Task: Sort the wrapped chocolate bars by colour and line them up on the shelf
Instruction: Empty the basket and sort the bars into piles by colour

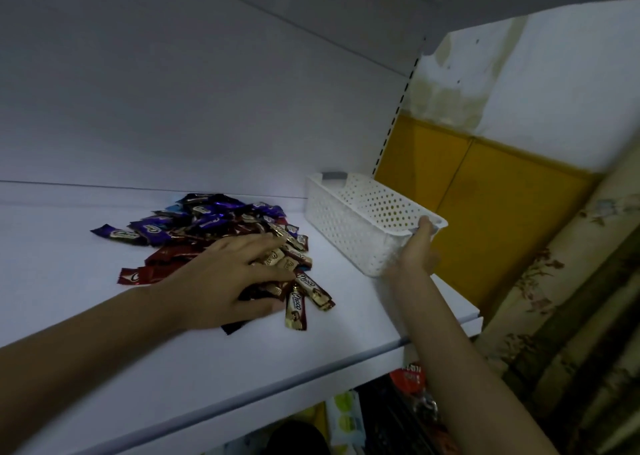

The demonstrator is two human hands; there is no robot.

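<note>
A mixed pile of wrapped chocolate bars (207, 226) lies on the white shelf (86, 316): purple ones at the back, red ones at the left, gold and brown ones at the front right. My left hand (228, 281) rests flat on the near part of the pile, fingers spread over the gold bars. My right hand (417, 250) grips the near corner of a white perforated plastic basket (349, 219) that stands on the shelf to the right of the pile. The basket looks empty from here.
The shelf's front edge (277, 382) runs diagonally below my arms. A white back panel (173, 91) rises behind the pile. A yellow and white wall (485, 195) and a floral curtain (554, 299) lie to the right. Packaged goods (408, 378) sit on the lower shelf.
</note>
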